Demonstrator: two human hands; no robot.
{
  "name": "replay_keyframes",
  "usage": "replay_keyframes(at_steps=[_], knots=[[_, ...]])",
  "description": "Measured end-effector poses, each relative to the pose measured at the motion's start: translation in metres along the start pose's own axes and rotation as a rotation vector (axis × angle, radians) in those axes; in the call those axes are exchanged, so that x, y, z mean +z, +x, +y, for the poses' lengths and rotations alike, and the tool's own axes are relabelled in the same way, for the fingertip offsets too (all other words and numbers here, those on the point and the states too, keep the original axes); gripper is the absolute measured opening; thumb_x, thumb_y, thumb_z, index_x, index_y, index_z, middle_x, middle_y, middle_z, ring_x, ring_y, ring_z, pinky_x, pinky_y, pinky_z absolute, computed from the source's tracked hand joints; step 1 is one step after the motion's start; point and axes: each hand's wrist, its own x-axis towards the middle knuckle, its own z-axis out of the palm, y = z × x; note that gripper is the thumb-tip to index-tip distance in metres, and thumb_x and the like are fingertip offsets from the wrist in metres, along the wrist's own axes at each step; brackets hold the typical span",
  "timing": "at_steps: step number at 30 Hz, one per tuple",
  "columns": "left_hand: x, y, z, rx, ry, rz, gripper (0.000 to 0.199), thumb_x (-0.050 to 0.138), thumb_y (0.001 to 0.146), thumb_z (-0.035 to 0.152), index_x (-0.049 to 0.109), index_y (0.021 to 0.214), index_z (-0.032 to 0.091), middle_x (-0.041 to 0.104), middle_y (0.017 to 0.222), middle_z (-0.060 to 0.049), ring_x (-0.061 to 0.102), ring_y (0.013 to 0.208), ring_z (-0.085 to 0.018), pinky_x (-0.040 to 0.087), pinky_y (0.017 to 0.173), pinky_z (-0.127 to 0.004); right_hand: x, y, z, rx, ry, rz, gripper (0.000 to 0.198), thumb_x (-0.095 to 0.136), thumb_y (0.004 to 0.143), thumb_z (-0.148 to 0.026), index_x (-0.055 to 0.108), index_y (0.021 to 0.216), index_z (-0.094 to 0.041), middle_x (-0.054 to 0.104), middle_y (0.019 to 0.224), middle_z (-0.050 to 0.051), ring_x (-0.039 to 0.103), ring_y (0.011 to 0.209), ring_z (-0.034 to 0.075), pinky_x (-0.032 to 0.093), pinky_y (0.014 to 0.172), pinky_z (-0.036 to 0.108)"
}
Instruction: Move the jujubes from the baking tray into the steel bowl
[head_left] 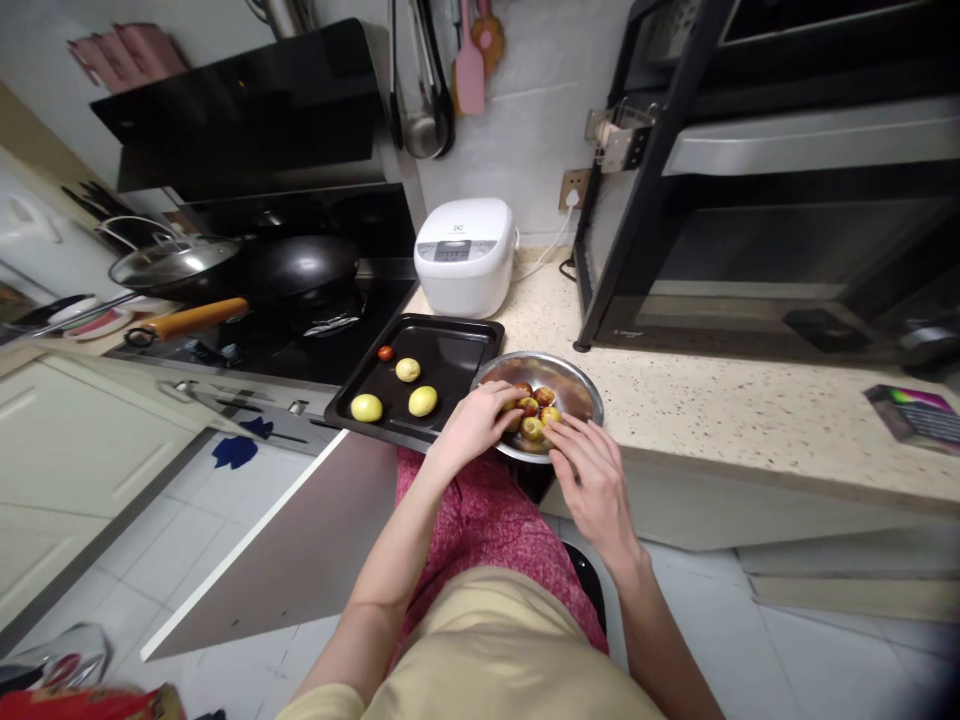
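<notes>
Head camera view is showing a shallow, round, silver metal bowl (pixel 576 388) sitting near the front edge of a beige, speckled stone table (pixel 712 400). Small, round, red and yellow-green fruits (pixel 529 406) are lying together inside the bowl. A bare left hand (pixel 480 420) is resting over the bowl's left side, its fingers lying bent above the fruits; the fingertips are partly hidden, so whether they are gripping a piece cannot be told. A bare right hand (pixel 596 475) is resting at the bowl's right rim, fingers loosely extended beside the nearest fruits, apparently not closing on anything.

Left of the bowl, a black, rectangular metal tray (pixel 457 350) is carrying three pale yellow, oval fruits (pixel 423 401) and one small, round, red fruit (pixel 385 353). Behind the bowl and to its left, a white, rounded plastic rice cooker (pixel 469 260) is standing.

Handling assessment: the small fruits are appearing light, firm and inclined to roll; their glossy skins are suggesting a slippery surface, though wetness cannot be confirmed. Thumb and fingertips around the widest part are offering the surest hold, with light pressure against bruising. The bowl is looking stiff and light, best being taken by opposite sides of its rim.
</notes>
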Motion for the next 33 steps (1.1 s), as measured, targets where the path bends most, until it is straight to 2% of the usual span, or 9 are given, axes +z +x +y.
replay_keyframes(at_steps=[3, 6, 10, 13, 16, 23, 27, 31, 33], knots=[[-0.024, -0.007, -0.021, -0.033, -0.001, 0.104, 0.025, 0.054, 0.103, 0.022, 0.07, 0.122, 0.02, 0.072, 0.123, -0.01, 0.067, 0.117, -0.024, 0.053, 0.106, -0.039, 0.001, -0.001, 0.002, -0.005, 0.002, 0.002, 0.029, 0.054, 0.104, -0.026, 0.069, 0.129, -0.024, 0.075, 0.128, 0.007, 0.065, 0.128, 0.026, 0.044, 0.114, 0.053], [-0.057, -0.014, -0.059, -0.151, 0.146, 0.215, 0.028, 0.053, 0.102, 0.02, 0.068, 0.126, 0.02, 0.068, 0.129, -0.011, 0.064, 0.123, -0.025, 0.05, 0.11, -0.041, 0.001, -0.001, 0.003, 0.001, 0.006, 0.02, 0.028, 0.054, 0.104, -0.026, 0.07, 0.128, -0.024, 0.076, 0.127, 0.007, 0.065, 0.127, 0.027, 0.045, 0.113, 0.053], [-0.096, -0.014, -0.117, -0.471, 0.437, 0.074, 0.039, 0.048, 0.099, 0.011, 0.064, 0.134, 0.016, 0.059, 0.144, -0.014, 0.058, 0.131, -0.028, 0.046, 0.114, -0.044, 0.002, 0.001, 0.002, -0.007, 0.018, 0.034, 0.029, 0.054, 0.104, -0.026, 0.07, 0.128, -0.025, 0.076, 0.126, 0.007, 0.066, 0.126, 0.027, 0.046, 0.112, 0.053], [-0.112, -0.009, -0.147, -0.542, 0.484, -0.005, 0.039, 0.046, 0.094, 0.004, 0.069, 0.125, 0.012, 0.063, 0.135, -0.018, 0.064, 0.117, -0.029, 0.049, 0.108, -0.046, 0.003, 0.003, 0.001, -0.011, 0.03, 0.033, 0.029, 0.054, 0.104, -0.026, 0.071, 0.128, -0.025, 0.076, 0.126, 0.007, 0.066, 0.126, 0.026, 0.046, 0.112, 0.053], [-0.118, -0.006, -0.162, -0.562, 0.523, -0.083, 0.036, 0.049, 0.09, 0.004, 0.072, 0.115, 0.013, 0.068, 0.123, -0.016, 0.063, 0.112, -0.028, 0.051, 0.104, -0.043, 0.003, 0.004, 0.0, 0.0, 0.033, 0.04, 0.03, 0.054, 0.104, -0.027, 0.071, 0.128, -0.026, 0.077, 0.125, 0.006, 0.066, 0.126, 0.027, 0.047, 0.111, 0.054], [-0.117, -0.004, -0.174, -0.586, 0.567, -0.15, 0.033, 0.059, 0.083, 0.005, 0.074, 0.111, 0.014, 0.068, 0.111, -0.015, 0.064, 0.105, -0.028, 0.053, 0.094, -0.038, 0.0, 0.005, -0.001, 0.023, 0.025, 0.045, 0.029, 0.054, 0.104, -0.026, 0.071, 0.127, -0.025, 0.077, 0.125, 0.006, 0.066, 0.126, 0.026, 0.046, 0.113, 0.053], [-0.12, -0.004, -0.169, -0.581, 0.567, -0.135, 0.027, 0.063, 0.084, 0.008, 0.073, 0.109, 0.014, 0.066, 0.11, -0.012, 0.067, 0.098, -0.026, 0.055, 0.09, -0.034, -0.001, 0.003, 0.001, 0.039, 0.015, 0.046, 0.028, 0.055, 0.104, -0.026, 0.071, 0.126, -0.024, 0.077, 0.123, 0.006, 0.066, 0.126, 0.026, 0.047, 0.112, 0.053], [-0.123, -0.003, -0.133, -0.537, 0.583, 0.009, 0.031, 0.061, 0.093, 0.02, 0.067, 0.123, 0.013, 0.058, 0.126, -0.015, 0.066, 0.103, -0.026, 0.055, 0.094, -0.038, 0.001, 0.003, 0.004, 0.036, 0.012, 0.036, 0.028, 0.055, 0.103, -0.026, 0.07, 0.127, -0.023, 0.077, 0.123, 0.006, 0.066, 0.126, 0.026, 0.046, 0.113, 0.053], [-0.117, -0.004, -0.1, -0.382, 0.471, 0.139, 0.029, 0.063, 0.094, 0.022, 0.067, 0.123, 0.016, 0.059, 0.122, -0.011, 0.066, 0.1, -0.023, 0.056, 0.095, -0.038, 0.002, 0.005, 0.005, 0.044, 0.015, 0.026, 0.029, 0.055, 0.103, -0.027, 0.07, 0.128, -0.024, 0.077, 0.125, 0.006, 0.065, 0.127, 0.026, 0.046, 0.114, 0.054]])
